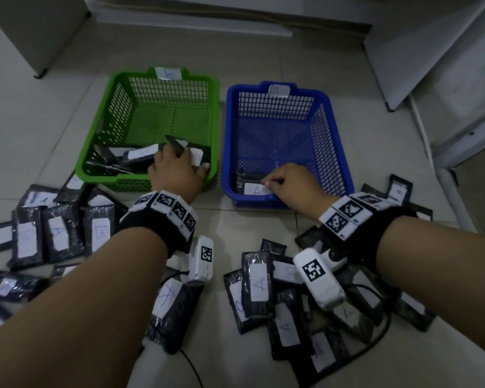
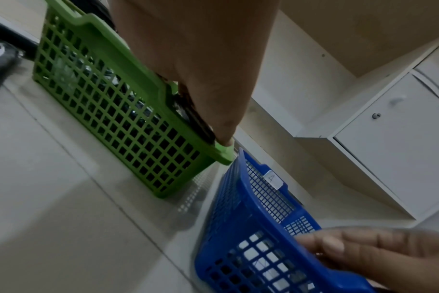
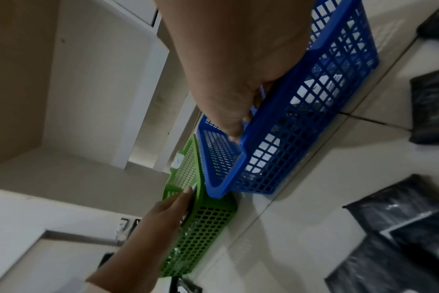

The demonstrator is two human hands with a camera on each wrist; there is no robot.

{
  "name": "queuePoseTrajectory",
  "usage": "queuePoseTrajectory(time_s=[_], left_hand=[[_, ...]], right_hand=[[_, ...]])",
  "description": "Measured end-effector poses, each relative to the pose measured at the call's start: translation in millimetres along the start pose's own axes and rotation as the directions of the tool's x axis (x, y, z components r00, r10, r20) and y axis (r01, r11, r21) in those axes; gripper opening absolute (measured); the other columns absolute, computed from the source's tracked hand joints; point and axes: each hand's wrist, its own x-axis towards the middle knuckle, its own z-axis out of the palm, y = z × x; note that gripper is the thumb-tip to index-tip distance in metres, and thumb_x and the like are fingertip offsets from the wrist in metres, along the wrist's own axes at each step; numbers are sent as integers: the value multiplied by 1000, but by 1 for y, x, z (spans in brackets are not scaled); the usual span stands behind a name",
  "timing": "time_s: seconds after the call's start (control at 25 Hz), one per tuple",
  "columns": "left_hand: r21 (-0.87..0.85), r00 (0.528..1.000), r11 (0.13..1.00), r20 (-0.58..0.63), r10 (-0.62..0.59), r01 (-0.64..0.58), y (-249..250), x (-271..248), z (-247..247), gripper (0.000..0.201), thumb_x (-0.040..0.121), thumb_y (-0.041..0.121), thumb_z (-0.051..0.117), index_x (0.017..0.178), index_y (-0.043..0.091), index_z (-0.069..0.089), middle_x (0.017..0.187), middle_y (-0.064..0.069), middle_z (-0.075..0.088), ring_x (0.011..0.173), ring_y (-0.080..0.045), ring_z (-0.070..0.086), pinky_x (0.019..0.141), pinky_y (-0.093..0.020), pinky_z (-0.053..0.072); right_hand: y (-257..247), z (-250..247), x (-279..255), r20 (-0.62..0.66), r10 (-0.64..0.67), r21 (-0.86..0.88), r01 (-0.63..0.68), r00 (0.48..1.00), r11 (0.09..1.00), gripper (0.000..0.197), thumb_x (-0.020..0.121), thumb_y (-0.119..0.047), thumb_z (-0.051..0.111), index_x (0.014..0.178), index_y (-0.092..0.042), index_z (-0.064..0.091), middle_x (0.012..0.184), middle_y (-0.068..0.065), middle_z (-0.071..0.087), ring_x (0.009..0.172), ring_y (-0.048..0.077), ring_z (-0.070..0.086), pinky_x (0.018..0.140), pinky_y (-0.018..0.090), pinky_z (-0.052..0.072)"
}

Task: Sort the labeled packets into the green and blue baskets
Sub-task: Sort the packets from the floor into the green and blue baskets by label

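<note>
Green perforated plastic basket (image 1: 118, 180) at eleven o'clock, tagged B; blue perforated plastic basket (image 1: 339, 152) at one o'clock, tagged A. Left hand (image 1: 177, 170) over green near rim, fingers spread, black labelled packet (image 1: 198, 155) resting against them — pinched or let go, cannot tell. Right hand (image 1: 290, 182) curled, pinching black A-labelled packet (image 1: 254, 187) low inside blue. Risks, judged: left packet snagging on rim, tipping onto floor; blurred handwriting on floor pile (image 1: 263, 287) at six o'clock misread, wrong basket.
</note>
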Motion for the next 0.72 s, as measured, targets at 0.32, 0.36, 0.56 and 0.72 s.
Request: queuePoseTrajectory(time_s=[0.32,0.36,0.56,0.72], left_hand=[[-295,898,871,-326,294,-392,-8,-83,9,24,83,16,59,107,13,65,109,-11,55,104,-29,50,92,-30,37],[-345,911,849,-248,329,-401,-2,-98,14,19,83,17,61,102,15,66,102,-7,56,98,-25,52,89,-29,40],[-338,851,929,434,297,-152,20,-135,50,78,64,54,77,130,23,51,118,0,55,106,-16,53,97,-33,44],[-308,829,942,487,275,-131,20,-132,54,63,58,48,83,112,24,64,107,1,64,99,-15,60,90,-26,46]], right_hand=[[5,-3,-54,-178,-257,-61,250,950,966,17,89,-12,58,97,-14,73,94,1,63,94,15,50,80,20,32],[8,0,-70,-233,-244,-19,246,941,969,17,86,-7,59,94,-15,73,91,-1,61,91,12,48,78,18,33],[43,24,-119,166,15,-83,-1,986,997,26,82,-15,69,108,-17,69,103,0,64,98,13,56,92,31,48],[51,34,-126,307,59,-286,33,950,958,58,79,-32,73,131,-22,51,125,4,57,122,24,41,93,31,37]])
